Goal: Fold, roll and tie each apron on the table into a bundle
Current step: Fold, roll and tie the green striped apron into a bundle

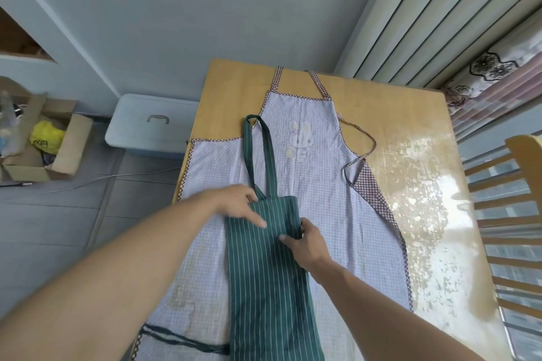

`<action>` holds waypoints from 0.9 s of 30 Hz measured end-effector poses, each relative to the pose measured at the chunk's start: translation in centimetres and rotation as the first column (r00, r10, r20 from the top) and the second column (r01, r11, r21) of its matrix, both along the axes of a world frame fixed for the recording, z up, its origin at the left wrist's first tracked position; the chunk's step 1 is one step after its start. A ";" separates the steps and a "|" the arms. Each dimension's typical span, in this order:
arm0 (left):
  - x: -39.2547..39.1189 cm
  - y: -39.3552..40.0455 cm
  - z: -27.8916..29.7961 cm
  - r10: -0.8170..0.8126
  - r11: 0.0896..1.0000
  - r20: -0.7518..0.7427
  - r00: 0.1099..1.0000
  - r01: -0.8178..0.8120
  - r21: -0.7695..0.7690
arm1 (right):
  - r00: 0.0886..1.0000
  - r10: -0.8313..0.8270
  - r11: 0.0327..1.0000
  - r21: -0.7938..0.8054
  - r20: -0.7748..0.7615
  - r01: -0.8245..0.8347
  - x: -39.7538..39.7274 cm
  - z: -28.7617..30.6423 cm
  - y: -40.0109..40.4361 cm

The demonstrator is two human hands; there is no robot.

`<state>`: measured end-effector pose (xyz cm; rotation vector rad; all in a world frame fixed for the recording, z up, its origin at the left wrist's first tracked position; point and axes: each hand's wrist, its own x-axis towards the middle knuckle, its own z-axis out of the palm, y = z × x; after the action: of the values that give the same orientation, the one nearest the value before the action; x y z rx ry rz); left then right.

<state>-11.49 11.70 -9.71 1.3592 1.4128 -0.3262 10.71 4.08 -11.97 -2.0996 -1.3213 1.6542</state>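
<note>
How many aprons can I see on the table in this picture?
2. The green striped apron, folded into a narrow strip, lies on top under both hands. The checked apron with a rabbit lies spread flat beneath it on the table. More could be hidden below.

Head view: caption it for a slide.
Both hands, left hand and right hand, press a folded green striped apron lying on a checked apron.

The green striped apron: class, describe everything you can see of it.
The green striped apron is dark green cloth with thin white stripes, folded into a long narrow strip. It lies atop the checked apron, neck loop pointing away. The left hand rests flat on it; the right hand grips its right edge.
</note>
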 end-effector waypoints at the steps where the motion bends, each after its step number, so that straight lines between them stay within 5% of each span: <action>1: 0.3 -0.8 -1.3 0.004 0.998 -0.021 1.000 -0.003 0.055 | 0.997 -0.070 0.997 0.011 -0.036 0.070 0.0 0.2 -0.1; 6: -0.4 -1.7 -2.5 0.120 0.962 -0.061 0.991 -0.101 0.256 | 0.987 -0.156 0.987 0.029 -0.035 0.157 0.1 0.6 -0.1; 12: 0.2 -4.8 -3.4 0.347 0.713 -0.185 0.920 -0.130 0.689 | 0.976 -0.020 0.999 0.046 0.218 0.010 -0.1 1.1 -2.8; 15: 1.6 -6.9 -3.0 0.153 0.573 -0.110 0.982 0.002 0.820 | 0.922 0.040 0.998 0.025 0.386 -0.054 1.4 1.9 -6.0; 19: 5.4 -10.9 -2.9 -0.265 0.745 -0.026 0.964 0.222 0.630 | 0.939 0.022 1.000 0.005 0.345 -0.026 4.0 1.3 -11.1; 23: 5.0 -11.5 -4.9 -0.310 0.815 -0.318 0.896 0.423 0.396 | 0.980 0.052 0.995 -0.099 0.194 -0.034 5.7 0.1 -14.2; 27: 5.1 -11.4 -5.5 -0.309 0.830 -0.392 0.866 0.447 0.334 | 0.974 0.001 0.996 -0.083 0.226 0.019 6.9 -0.8 -16.9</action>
<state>-6.37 0.27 -15.24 2.0311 1.5226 -0.5565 17.63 -12.82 -12.82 -2.4002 -1.3211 1.5295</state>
